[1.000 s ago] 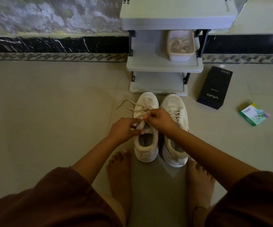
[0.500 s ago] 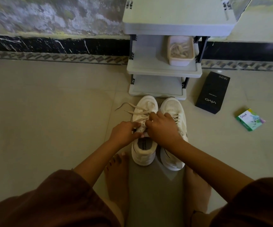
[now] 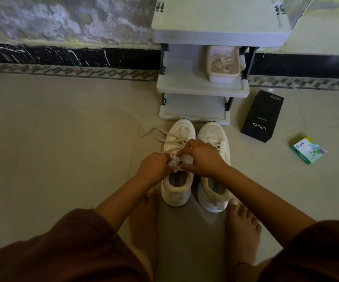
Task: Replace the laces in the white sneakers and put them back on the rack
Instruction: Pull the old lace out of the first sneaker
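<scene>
Two white sneakers stand side by side on the floor in front of the grey rack [image 3: 202, 88]. The left sneaker [image 3: 177, 188] has a cream lace [image 3: 165, 138] partly threaded, with loose ends trailing left. My left hand [image 3: 154, 166] and my right hand [image 3: 202, 157] meet over its tongue, both pinching the lace and the upper near the top eyelets. The right sneaker [image 3: 213, 135] is laced and partly covered by my right wrist.
A pale tub of laces [image 3: 222, 65] sits on the rack's middle shelf. A black phone box [image 3: 262, 117] and a small green box [image 3: 307, 149] lie on the floor to the right. My bare feet [image 3: 144, 216] flank the shoes' heels.
My right hand has come down lower over the left sneaker's tongue, closer to my left hand. The view has tipped slightly, shifting the rack and shoes down in the frame.
</scene>
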The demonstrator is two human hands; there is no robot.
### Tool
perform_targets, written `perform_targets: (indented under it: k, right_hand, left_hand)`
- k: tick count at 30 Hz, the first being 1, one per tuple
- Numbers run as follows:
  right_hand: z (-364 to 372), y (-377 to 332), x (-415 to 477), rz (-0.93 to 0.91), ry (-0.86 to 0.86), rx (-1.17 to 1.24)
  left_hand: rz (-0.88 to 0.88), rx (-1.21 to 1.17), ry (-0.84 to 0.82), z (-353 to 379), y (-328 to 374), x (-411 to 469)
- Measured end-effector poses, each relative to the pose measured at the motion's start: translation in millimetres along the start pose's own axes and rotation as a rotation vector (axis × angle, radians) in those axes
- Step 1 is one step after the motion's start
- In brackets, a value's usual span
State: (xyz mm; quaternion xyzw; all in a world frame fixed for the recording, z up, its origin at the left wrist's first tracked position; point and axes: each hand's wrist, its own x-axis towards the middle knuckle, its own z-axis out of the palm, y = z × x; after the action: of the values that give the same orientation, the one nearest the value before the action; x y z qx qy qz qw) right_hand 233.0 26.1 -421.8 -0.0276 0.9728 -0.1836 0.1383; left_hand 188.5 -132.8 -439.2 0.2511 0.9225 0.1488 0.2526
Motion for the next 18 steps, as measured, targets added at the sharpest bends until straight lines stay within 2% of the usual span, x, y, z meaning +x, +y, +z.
perform_targets:
  k: [3, 5, 6, 7, 9, 10, 12, 13, 16, 18]
  right_hand:
    - [-2.1, -8.3, -4.9, -0.176, 0.200, -0.395]
    - [-1.3, -14.3, -4.2, -0.246, 0.273, -0.513]
    - [0.6, -15.1, -2.3, -0.252, 0.257, -0.427]
    - [-0.3, -17.8, -0.9, -0.204, 0.254, -0.212]
    - [-4.7, -22.7, -0.9, -0.006, 0.232, 0.377]
    - [-6.8, -23.8, -0.4, 0.048, 0.197, 0.589]
    - [-7.6, -21.3, -3.1, 0.066, 0.162, 0.720]
    - [-7.3, -16.6, -4.2, 0.052, 0.161, 0.645]
    - [-2.1, -1.5, -5.2, 0.001, 0.096, 0.015]
    - [-0.9, -3.2, -6.9, -0.059, 0.153, -0.250]
  left_hand:
    - [-0.020, -0.012, 0.000, -0.3, 3.0, 0.7]
    - [-0.034, -0.007, 0.000, 0.1, 5.3, 0.6]
    - [-0.042, -0.004, 0.005, 1.0, 6.0, 0.4]
    - [-0.050, -0.001, 0.014, 1.2, 5.7, 0.5]
    - [-0.069, -0.004, 0.035, 3.7, 4.8, 0.8]
    - [-0.075, 0.003, 0.046, 4.6, 4.2, 0.5]
    - [-0.058, 0.026, 0.064, 6.2, 3.4, -0.1]
    - [-0.043, 0.027, 0.077, 7.0, 3.0, -0.2]
    - [-0.042, 0.002, 0.091, 8.7, 1.6, 0.8]
    - [-0.054, -0.003, 0.078, 8.0, 1.2, 1.4]
